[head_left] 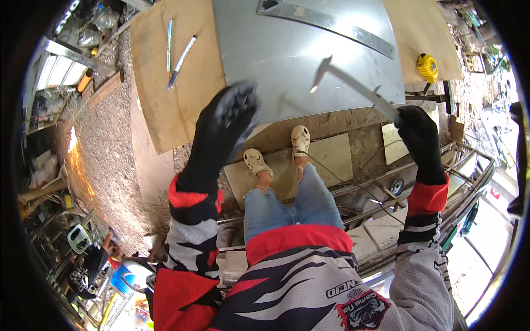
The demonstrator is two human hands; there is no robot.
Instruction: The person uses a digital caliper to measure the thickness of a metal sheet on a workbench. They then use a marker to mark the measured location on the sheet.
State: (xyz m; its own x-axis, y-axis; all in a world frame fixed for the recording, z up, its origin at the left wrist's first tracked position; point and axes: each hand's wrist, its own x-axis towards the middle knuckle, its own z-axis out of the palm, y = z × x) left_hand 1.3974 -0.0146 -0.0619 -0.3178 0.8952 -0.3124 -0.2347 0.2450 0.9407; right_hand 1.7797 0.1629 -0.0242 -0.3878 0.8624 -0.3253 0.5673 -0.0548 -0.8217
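My right hand (418, 129), in a black glove, is closed round the bar of a metal caliper (359, 88). Its jaw end points left, over the near part of a shiny metal sheet (259, 66). My left hand (237, 105), gloved too, hovers by the sheet's near left corner with its fingers curled in; nothing shows in them. Across the far part of the sheet lies a metal square (326, 25). A dark-capped marker (182, 62) and a thin pen-like stick (169, 47) lie on the brown board (152, 99) left of the sheet.
A yellow tape measure (427, 68) rests on the board right of the sheet. Below the table edge are my shoes (301, 139) and, to the right, a metal frame (381, 198) with a cable. Orange sparks (80, 165) fly at the left, with a person (91, 265) behind them.
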